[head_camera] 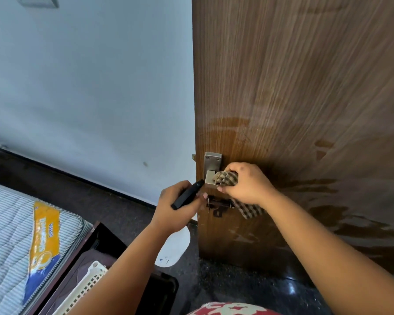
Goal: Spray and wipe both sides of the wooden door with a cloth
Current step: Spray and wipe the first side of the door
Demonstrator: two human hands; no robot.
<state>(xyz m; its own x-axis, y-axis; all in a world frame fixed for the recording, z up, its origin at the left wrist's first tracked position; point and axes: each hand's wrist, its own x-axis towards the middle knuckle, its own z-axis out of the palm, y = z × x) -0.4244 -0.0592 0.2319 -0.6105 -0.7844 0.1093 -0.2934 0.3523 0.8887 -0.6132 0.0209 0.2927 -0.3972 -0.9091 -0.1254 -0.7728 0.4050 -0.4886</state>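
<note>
Now step: right hand (248, 183) gripping cloth (226, 178), wiping handle (210, 178).
L hand (180, 205): gripping spray bottle (187, 194).
Next: wiping wet door (305, 98) rightward.

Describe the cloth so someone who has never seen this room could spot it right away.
Find the wooden door on the right and go down its left edge to the metal latch. Beside the latch, the right hand grips the cloth against the door. It is the only brown-and-cream checked fabric, one corner dangling below the hand.
</note>
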